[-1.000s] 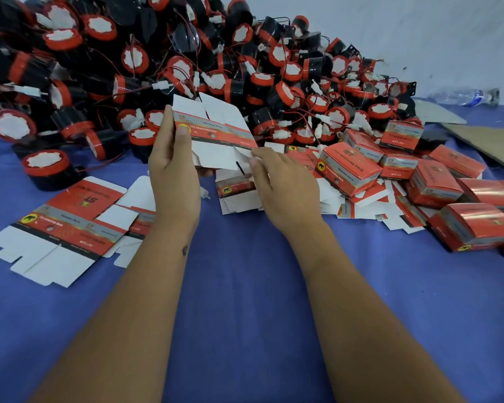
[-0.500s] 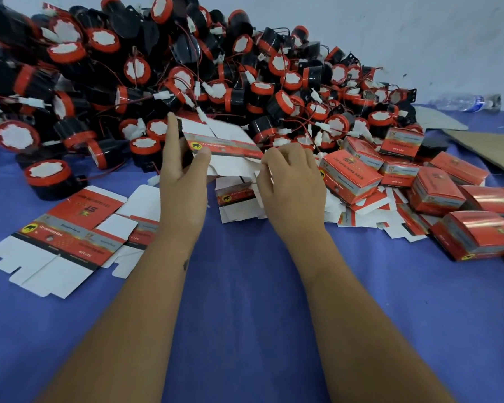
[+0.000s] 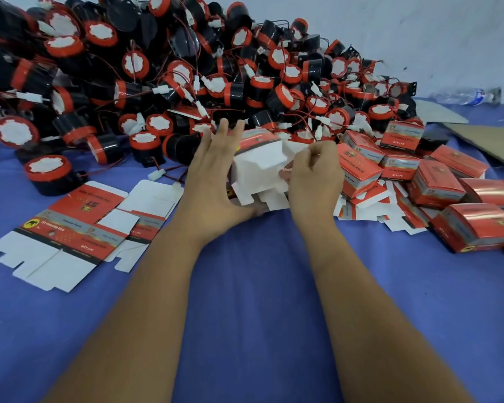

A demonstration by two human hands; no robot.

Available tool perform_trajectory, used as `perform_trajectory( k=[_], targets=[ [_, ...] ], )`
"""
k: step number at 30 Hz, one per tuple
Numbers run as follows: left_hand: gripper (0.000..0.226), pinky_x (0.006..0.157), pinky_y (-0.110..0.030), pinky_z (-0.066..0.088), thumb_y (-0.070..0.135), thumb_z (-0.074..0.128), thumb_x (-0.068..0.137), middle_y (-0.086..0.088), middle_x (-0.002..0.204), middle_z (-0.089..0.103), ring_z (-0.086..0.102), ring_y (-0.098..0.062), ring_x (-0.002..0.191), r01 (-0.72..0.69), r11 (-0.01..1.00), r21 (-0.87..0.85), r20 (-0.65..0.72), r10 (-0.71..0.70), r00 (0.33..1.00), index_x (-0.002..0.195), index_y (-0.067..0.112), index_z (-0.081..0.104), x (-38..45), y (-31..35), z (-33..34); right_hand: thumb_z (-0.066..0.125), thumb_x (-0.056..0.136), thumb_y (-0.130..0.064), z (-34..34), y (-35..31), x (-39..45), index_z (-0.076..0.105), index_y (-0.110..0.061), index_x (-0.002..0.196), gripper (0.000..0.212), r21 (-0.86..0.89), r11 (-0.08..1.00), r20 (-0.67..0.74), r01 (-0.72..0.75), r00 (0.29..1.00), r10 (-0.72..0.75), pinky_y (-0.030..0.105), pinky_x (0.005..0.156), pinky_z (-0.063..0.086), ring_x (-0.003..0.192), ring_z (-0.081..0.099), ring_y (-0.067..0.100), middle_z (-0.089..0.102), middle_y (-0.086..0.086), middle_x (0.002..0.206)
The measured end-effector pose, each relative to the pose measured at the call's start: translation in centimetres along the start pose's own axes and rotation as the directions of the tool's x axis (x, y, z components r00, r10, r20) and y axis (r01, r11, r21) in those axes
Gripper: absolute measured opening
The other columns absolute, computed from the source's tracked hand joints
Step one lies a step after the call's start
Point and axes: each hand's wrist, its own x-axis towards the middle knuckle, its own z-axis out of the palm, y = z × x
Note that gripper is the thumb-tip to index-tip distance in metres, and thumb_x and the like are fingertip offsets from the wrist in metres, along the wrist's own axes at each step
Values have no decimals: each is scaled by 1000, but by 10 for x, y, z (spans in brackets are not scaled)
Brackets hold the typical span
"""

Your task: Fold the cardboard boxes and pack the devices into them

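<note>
Flaps on the box (image 3: 258, 167) may crease if we rush: left hand (image 3: 213, 181) steadies it flat-fingered, right hand (image 3: 314, 175) seemingly pinches one.

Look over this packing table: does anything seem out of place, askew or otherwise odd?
A clear plastic bottle lies on its side at the far right by the wall, unrelated to the packing. The finished red boxes lie tumbled at mixed angles, not stacked. Nothing looks damaged or spilled.
</note>
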Motion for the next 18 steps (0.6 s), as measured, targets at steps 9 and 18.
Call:
perform_trajectory(
  k=[9,18],
  targets=[
    [63,121,-26,22,25,70,92,19,150,39,26,-4,146,-65,988,-140,-188,38,981,146,35,39,1,2,-3,54,91,-26,-5,-12,4,61,-22,89,8,495,850,216,-179,973,79,23,62,50,83,63,20,65,6,92],
    [32,87,-18,50,24,58,93,27,108,66,62,1,106,48,809,-586,-168,-179,969,105,54,62,1,12,-5,63,92,-34,4,-10,-7,56,-24,129,39,368,909,458,-193,889,4,47,107,43,125,53,22,56,5,135]
  ],
)
